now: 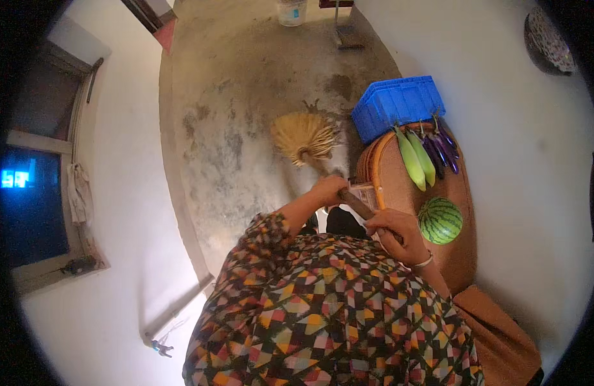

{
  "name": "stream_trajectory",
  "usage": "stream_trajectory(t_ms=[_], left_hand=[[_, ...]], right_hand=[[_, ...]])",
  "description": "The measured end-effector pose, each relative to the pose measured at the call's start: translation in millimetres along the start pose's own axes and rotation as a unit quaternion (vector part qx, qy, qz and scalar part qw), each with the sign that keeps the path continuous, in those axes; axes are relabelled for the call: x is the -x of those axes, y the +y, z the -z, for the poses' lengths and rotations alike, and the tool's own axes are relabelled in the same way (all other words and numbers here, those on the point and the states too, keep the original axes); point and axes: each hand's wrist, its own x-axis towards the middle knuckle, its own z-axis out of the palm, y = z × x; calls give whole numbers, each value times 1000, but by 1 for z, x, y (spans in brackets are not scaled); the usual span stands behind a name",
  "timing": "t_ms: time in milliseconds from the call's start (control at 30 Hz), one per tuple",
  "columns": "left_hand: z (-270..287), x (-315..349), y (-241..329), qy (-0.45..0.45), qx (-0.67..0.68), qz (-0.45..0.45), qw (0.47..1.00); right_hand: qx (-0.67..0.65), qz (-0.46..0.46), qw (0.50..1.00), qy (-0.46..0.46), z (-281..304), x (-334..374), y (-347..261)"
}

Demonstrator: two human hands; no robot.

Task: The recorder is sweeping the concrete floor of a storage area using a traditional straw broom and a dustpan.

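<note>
Over a stained floor [213, 83] between white walls [133, 193], both hands [329, 190] [400, 230] close round the handle [359, 206] of a straw broom [303, 134]

Broom [304, 134] left of table [400, 196], watermelon [441, 220] on table, vegetables [411, 161] beyond watermelon, crate [401, 104] behind vegetables

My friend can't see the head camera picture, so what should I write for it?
Seen from above, a person's left hand and right hand grip the handle of a straw broom over a grey floor. To the right, brown rounded furniture holds a watermelon, two long green vegetables and purple eggplants, near a blue crate.
</note>
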Motion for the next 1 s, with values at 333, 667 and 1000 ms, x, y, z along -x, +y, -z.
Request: stream_trajectory(t_ms=[333,667,1000], left_hand=[[14,124,-1,132,-67,200,968],[-5,31,39,113,22,44,992],[-44,-88,61,32,89,-131,987]], right_hand=[[-107,54,977,-178,-37,-47,14],[-107,-83,991,-5,26,-5,-6],[63,-62,988,123,49,33,-20]])
